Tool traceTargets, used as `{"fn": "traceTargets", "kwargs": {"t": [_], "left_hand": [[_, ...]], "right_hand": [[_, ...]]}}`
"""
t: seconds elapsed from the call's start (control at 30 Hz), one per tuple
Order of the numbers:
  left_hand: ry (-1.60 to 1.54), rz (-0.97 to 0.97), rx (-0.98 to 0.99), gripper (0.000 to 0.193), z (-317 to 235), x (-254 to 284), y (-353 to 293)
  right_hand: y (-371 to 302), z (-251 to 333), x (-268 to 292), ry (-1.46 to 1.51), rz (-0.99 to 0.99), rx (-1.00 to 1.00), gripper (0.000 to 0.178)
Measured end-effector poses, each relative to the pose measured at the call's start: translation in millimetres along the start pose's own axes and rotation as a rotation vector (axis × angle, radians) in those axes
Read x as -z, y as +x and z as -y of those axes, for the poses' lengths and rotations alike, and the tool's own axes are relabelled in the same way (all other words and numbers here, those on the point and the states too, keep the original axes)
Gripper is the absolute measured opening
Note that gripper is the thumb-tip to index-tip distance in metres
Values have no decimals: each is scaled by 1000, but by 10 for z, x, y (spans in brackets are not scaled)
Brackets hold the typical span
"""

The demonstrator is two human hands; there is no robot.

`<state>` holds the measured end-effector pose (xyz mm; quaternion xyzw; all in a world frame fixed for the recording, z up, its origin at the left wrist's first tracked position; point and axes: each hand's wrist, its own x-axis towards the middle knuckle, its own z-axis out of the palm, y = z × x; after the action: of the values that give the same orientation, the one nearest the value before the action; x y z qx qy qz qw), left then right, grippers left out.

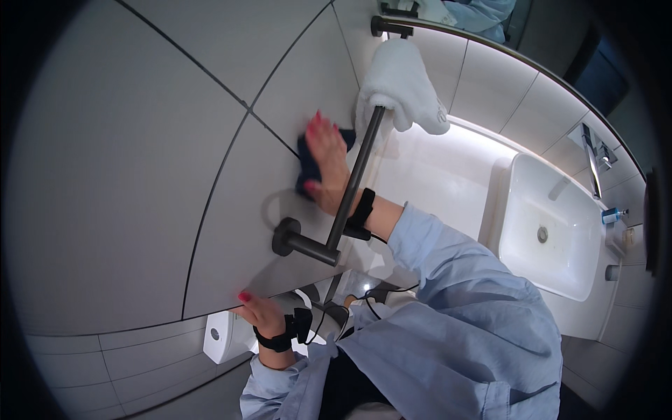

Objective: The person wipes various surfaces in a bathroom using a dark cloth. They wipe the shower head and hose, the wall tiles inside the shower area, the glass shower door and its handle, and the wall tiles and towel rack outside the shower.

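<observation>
My right hand (327, 157) presses a dark blue cloth (305, 155) flat against the grey tiled wall (161, 147). Its fingers lie stretched over the cloth and look slightly blurred. That arm passes behind a dark metal towel bar (358, 175), on which a white towel (400, 77) hangs towards the far end. My left hand (263, 316) is lower down, at the bottom edge of the tiled surface. It holds nothing that I can see; its fingers are only partly visible, with the thumb raised apart. Black straps with a cable circle both wrists.
To the right a white washbasin (549, 224) is set in a pale counter (448, 182). A wall tap (595, 161) and a small blue bottle (612, 215) are beside it. A mirror (546, 42) runs along the back. Below my left hand stands a white toilet (227, 337).
</observation>
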<state>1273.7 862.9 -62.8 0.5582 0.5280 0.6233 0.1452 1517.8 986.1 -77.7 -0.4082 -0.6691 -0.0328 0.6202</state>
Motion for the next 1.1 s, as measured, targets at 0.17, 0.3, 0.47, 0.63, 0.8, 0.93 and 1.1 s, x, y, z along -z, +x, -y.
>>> {"fn": "traceTargets", "kwargs": {"t": [0.17, 0.3, 0.47, 0.63, 0.8, 0.93, 1.1], "left_hand": [[-138, 25, -16, 66, 111, 102, -22], [-106, 34, -56, 52, 189, 187, -40], [64, -74, 25, 66, -45, 18, -12], [337, -78, -80, 79, -46, 63, -16], [592, -82, -276, 29, -73, 105, 35], [796, -52, -434, 24, -144, 37, 1], [113, -209, -24, 48, -18, 65, -7]], "right_hand": [[571, 394, 80, 122, -181, -63, 74], [288, 349, 28, -8, 19, 314, 71], [595, 119, 285, 110, -28, 25, 64], [663, 340, 115, 184, -200, 2, 64], [340, 41, 141, -96, 111, 206, 78], [559, 227, 139, 85, -79, -125, 89], [-4, 346, -118, -30, 20, 325, 84]]}}
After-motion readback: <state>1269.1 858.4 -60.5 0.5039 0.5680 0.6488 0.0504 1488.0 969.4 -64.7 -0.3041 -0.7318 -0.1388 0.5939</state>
